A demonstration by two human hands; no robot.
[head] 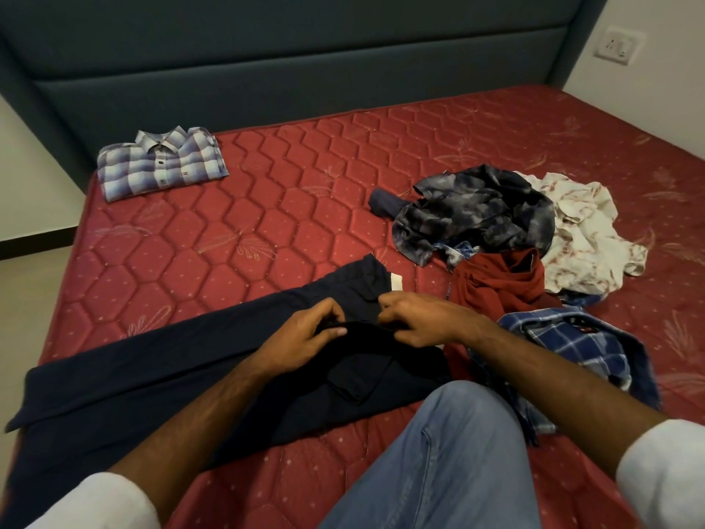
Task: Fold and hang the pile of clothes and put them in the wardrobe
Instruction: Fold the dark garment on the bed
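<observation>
Head view looks down over a red quilted mattress (290, 192) set against a dark padded headboard (267, 59). At the far left of the bed lies a folded checked shirt (162, 162), collar up, well apart from everything else. Nearer the person, dark navy trousers (160, 360) stretch flat from the left edge of the bed toward the middle, their waist end under the hands.

Left forearm comes in from the lower left out of a white sleeve (99, 502), angled up and to the right. Left hand (309, 337) has its fingers curled and its thumb pressed in, pinching a fold of the navy cloth at the waist. Just beside it, right hand (416, 318) pinches the same cloth with curled fingers, knuckles up; its forearm runs back to the lower right. Both hands sit close together, nearly touching.

A knee in blue jeans (450, 452) rests on the mattress below the right arm. To the right lies the unfolded pile of clothes (496, 231): a grey mottled garment, a cream printed one, a maroon one and a blue checked shirt (580, 345) nearest the right forearm. A wall socket (618, 47) shows at the upper right.
</observation>
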